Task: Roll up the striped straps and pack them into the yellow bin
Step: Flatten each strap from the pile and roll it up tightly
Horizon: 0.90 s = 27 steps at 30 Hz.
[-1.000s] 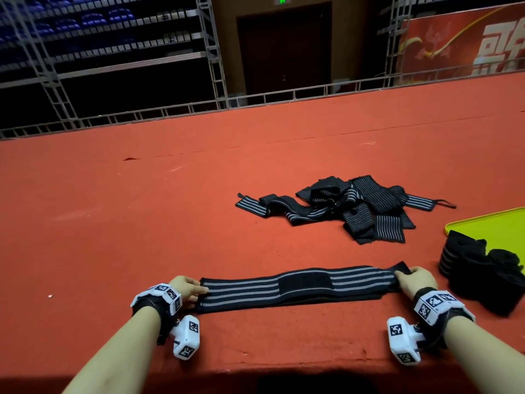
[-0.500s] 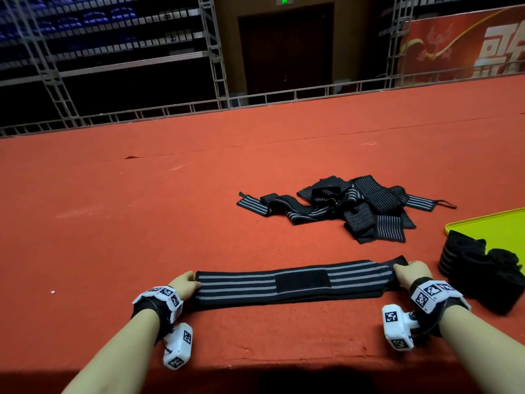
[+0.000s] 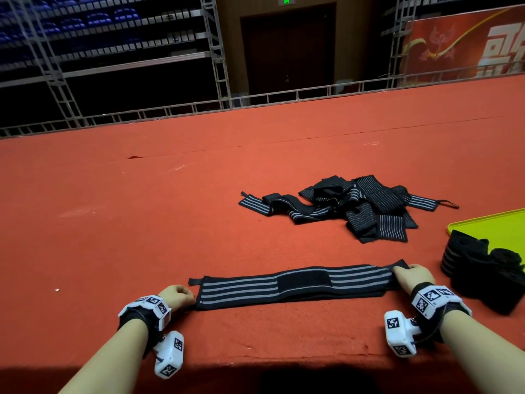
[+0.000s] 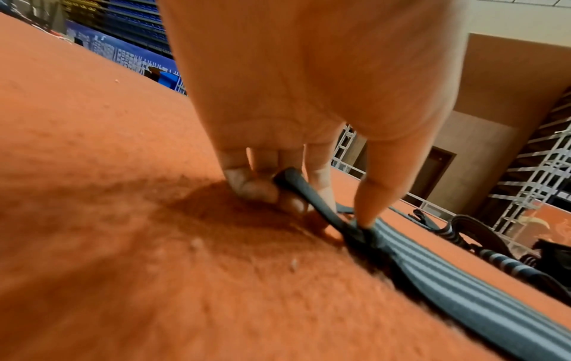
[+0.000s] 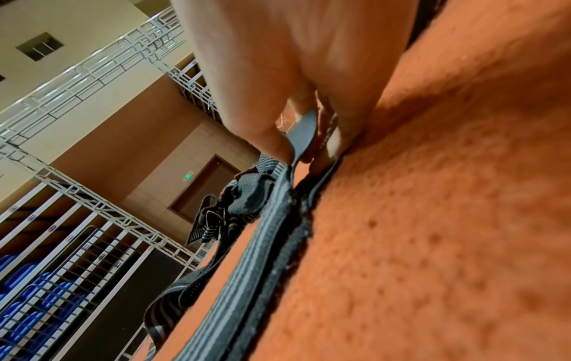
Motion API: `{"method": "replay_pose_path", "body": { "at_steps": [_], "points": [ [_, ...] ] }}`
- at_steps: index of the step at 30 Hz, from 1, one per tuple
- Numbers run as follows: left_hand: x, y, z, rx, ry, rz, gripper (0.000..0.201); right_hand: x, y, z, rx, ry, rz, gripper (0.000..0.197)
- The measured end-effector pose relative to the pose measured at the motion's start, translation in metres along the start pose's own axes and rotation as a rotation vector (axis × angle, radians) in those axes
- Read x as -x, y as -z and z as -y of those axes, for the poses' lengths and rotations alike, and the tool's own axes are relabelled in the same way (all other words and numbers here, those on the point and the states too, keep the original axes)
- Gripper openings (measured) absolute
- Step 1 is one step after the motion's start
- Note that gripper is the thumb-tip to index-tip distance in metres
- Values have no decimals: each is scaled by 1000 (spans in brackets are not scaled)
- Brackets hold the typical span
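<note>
A black strap with grey stripes [image 3: 292, 285] lies stretched flat across the red carpet near the front edge, folded double. My left hand [image 3: 181, 295] grips its left end; in the left wrist view the curled fingers [image 4: 253, 185] hold the thin black end loop [image 4: 296, 185]. My right hand [image 3: 409, 275] pinches the right end, and the right wrist view shows the strap's end [image 5: 301, 133] between thumb and fingers. The yellow bin [image 3: 500, 227] sits at the right edge, with several rolled straps [image 3: 480, 265] at its near corner.
A loose heap of unrolled striped straps [image 3: 355, 207] lies on the carpet beyond the stretched one. Metal railing [image 3: 170, 113] borders the far edge of the red platform. The carpet's front edge [image 3: 284, 365] runs just below my wrists.
The strap's left end has shifted right and my left hand has curled onto its thin end loop. The right hand keeps its hold.
</note>
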<state>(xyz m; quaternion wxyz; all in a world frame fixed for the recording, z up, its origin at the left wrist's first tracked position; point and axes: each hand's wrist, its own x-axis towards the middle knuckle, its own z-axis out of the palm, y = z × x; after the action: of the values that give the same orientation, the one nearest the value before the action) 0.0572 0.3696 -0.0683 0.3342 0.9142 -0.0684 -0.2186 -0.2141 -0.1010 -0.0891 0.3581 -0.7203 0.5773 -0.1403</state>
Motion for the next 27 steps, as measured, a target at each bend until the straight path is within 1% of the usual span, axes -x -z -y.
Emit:
{"method": "replay_pose_path", "body": {
  "at_steps": [3,6,10,18,22,25,27],
  "points": [
    [2,4,-3,-7,9,30,19,2,2,-2,6,-10,13,27],
    [3,2,-10,94,54,-10,22,4,3,-2,12,-1,7,27],
    [2,-8,-13,178,103,-57,17,6,3,-1,32,14,-13,26],
    [-6,-14,-13,227,122,-101,10,10,4,1,59,0,-28,32],
    [-7,-14,-14,284,124,-124,9,13,3,13,47,28,-55,32],
    [-9,-12,-13,296,137,-149,9,13,8,20,70,28,-7,33],
    [-10,-12,-11,288,146,-145,10,16,11,19,115,11,8,30]
  ]
}}
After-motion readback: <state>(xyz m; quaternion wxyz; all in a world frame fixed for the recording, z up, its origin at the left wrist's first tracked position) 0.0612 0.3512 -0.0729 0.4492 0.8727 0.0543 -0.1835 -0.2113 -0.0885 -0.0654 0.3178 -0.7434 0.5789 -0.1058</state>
